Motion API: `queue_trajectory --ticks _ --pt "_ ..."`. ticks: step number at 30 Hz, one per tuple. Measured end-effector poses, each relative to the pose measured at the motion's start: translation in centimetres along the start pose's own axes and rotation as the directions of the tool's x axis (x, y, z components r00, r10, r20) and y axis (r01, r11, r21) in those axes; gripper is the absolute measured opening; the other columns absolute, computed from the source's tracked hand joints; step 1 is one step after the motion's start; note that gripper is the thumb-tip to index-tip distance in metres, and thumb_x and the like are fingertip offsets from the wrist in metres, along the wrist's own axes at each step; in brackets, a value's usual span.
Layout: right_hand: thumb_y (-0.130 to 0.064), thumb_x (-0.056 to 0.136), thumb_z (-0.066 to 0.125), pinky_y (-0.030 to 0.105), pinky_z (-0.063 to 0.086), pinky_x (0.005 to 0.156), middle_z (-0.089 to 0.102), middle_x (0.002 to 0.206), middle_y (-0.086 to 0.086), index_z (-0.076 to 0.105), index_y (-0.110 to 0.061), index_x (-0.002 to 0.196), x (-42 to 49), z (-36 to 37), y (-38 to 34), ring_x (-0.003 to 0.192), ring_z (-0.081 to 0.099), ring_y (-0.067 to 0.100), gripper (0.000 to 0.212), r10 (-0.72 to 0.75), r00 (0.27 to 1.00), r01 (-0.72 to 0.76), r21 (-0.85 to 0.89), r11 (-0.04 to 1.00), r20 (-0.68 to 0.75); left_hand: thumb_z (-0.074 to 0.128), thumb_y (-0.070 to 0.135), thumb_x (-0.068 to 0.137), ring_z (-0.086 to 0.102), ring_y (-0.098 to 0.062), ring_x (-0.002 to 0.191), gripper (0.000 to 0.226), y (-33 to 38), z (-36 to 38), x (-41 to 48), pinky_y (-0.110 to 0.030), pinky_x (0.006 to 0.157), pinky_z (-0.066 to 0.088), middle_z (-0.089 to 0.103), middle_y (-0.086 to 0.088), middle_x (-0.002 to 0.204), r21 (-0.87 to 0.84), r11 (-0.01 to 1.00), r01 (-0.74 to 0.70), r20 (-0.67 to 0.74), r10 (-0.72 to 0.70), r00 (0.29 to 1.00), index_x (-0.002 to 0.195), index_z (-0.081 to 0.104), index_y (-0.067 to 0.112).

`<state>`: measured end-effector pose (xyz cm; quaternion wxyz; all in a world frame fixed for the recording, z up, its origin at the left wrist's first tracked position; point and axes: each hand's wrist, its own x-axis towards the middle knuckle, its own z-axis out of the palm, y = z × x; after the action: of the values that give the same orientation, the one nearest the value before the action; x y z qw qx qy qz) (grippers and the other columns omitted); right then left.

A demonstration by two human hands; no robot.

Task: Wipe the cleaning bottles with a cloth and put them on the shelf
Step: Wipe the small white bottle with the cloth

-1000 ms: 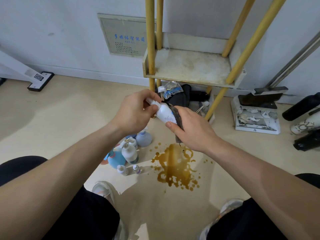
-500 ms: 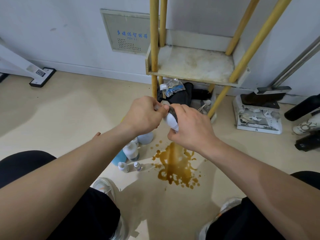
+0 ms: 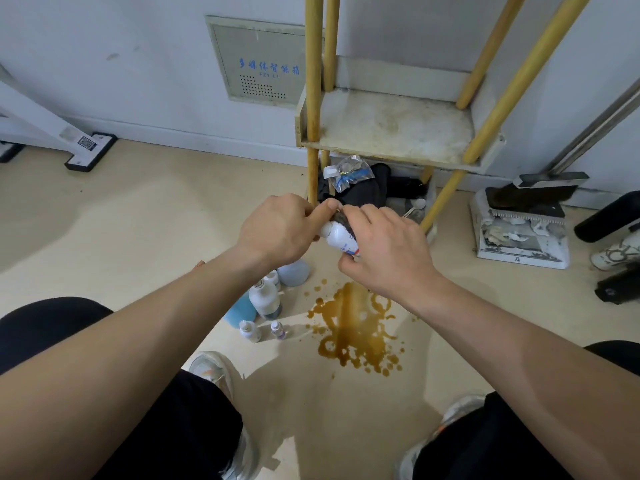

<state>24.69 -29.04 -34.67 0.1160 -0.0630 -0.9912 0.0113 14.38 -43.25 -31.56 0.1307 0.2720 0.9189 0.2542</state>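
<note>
- Below the shelf [image 3: 391,133], at six o'clock of it, the small white bottle [image 3: 339,237] has rolled further into the cloth [image 3: 345,221].
- The right hand [image 3: 384,251] has its grip clamped on cloth and bottle; the left hand [image 3: 277,226] has its grip closed on the bottle's nine o'clock end.
- The wiping looks nearly done, with shelving likely next.

Held bottle [image 3: 341,237] hung before the shelf [image 3: 391,126], floor bottles [image 3: 266,299] stood before it leftward, spill [image 3: 353,327] lay before it, dustpan [image 3: 523,226] right of it, bag [image 3: 349,173] beneath it.

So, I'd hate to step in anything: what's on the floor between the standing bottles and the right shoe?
A brown spill lies there, per the head view.
</note>
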Motion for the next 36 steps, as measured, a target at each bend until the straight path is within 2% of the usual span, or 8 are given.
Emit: queue_trajectory --ticks 3,5,12,18,24,29,32,36 --pt "-0.04 0.076 0.067 0.033 0.041 0.063 0.059 0.102 -0.004 0.056 -0.021 0.124 0.1 -0.4 -0.1 0.09 0.059 0.023 0.053 0.03 0.993 -0.04 0.087 0.995 0.112 0.064 0.04 0.095 0.06 -0.011 0.08 0.02 -1.0 -0.3 -0.5 -0.031 0.073 0.048 0.066 0.007 0.091 -0.082 0.977 -0.195 0.013 0.197 0.98 0.104 0.067 0.023" --pt "-0.042 0.078 0.065 0.033 0.039 0.066 0.057 0.104 -0.008 0.052 -0.025 0.122 0.1 -0.5 -0.2 0.094 0.057 0.02 0.049 0.056 0.986 -0.082 0.164 0.983 0.157 0.07 0.025 0.092 0.061 -0.014 0.086 0.02 -1.3 -0.4 -0.9 -0.032 0.08 0.051 0.068 0.004 0.099 -0.102 0.96 -0.263 0.04 0.268 0.963 0.112 0.066 0.022" --pt "-0.035 0.086 0.06 0.035 0.042 0.075 0.055 0.122 0.0 0.042 -0.018 0.14 -0.4 0.2 -2.1 0.112 0.054 0.023 0.06 0.033 0.988 -0.06 0.176 0.983 0.152 0.056 0.038 0.102 0.062 -0.026 0.097 0.029 -1.2 0.3 -1.7 -0.037 0.08 0.05 0.071 -0.008 0.106 0.061 0.995 -0.079 -0.101 0.084 0.991 0.111 0.067 0.012" --pt "-0.034 0.097 0.06 0.042 0.044 0.106 0.047 0.143 0.003 0.032 -0.017 0.155 -0.1 0.9 -1.6 0.133 0.044 0.024 0.066 -0.075 0.97 -0.015 0.364 0.931 0.232 0.056 0.037 0.1 0.063 -0.025 0.087 0.031 -3.1 -0.5 -1.6 -0.03 0.071 0.045 0.072 -0.007 0.099 -0.037 0.998 0.052 -0.131 -0.057 0.99 0.108 0.07 0.011" --pt "-0.027 0.098 0.062 0.04 0.043 0.102 0.051 0.14 0.003 0.038 -0.02 0.153 -0.2 1.1 0.0 0.132 0.048 0.026 0.06 -0.024 0.956 -0.081 0.342 0.936 0.292 0.064 0.039 0.096 0.066 -0.016 0.071 0.022 -3.8 -2.0 -1.6 -0.027 0.062 0.049 0.066 0.006 0.082 -0.021 1.0 0.002 -0.049 -0.003 0.999 0.097 0.068 0.018" --pt "-0.027 0.095 0.066 0.043 0.046 0.103 0.055 0.139 0.003 0.043 -0.02 0.15 -0.2 0.9 -0.2 0.13 0.05 0.026 0.059 -0.023 0.953 -0.087 0.345 0.935 0.303 0.072 0.036 0.087 0.061 -0.016 0.076 0.021 -3.8 -0.7 -3.0 -0.028 0.064 0.048 0.069 0.003 0.081 0.109 0.992 -0.06 0.033 0.056 0.998 0.093 0.072 0.017" --pt "-0.025 0.093 0.067 0.044 0.051 0.095 0.06 0.128 0.002 0.052 -0.022 0.139 -0.3 0.9 -1.1 0.12 0.056 0.026 0.049 -0.064 0.95 -0.052 0.356 0.933 0.307 0.07 0.032 0.086 0.057 -0.018 0.073 0.019 -4.5 0.2 -4.1 -0.029 0.064 0.046 0.065 0.002 0.075 0.185 0.98 -0.068 0.1 0.05 0.994 0.09 0.072 0.015" --pt "-0.019 0.089 0.062 0.04 0.051 0.077 0.062 0.11 0.002 0.058 -0.025 0.117 -0.2 2.2 -3.4 0.104 0.059 0.029 0.029 -0.136 0.911 0.007 0.316 0.949 0.39 0.068 0.031 0.085 0.056 -0.024 0.074 0.02 -5.9 1.5 -5.7 -0.025 0.049 0.029 0.059 -0.002 0.069 0.349 0.936 -0.041 0.188 -0.027 0.982 0.08 0.067 0.012"
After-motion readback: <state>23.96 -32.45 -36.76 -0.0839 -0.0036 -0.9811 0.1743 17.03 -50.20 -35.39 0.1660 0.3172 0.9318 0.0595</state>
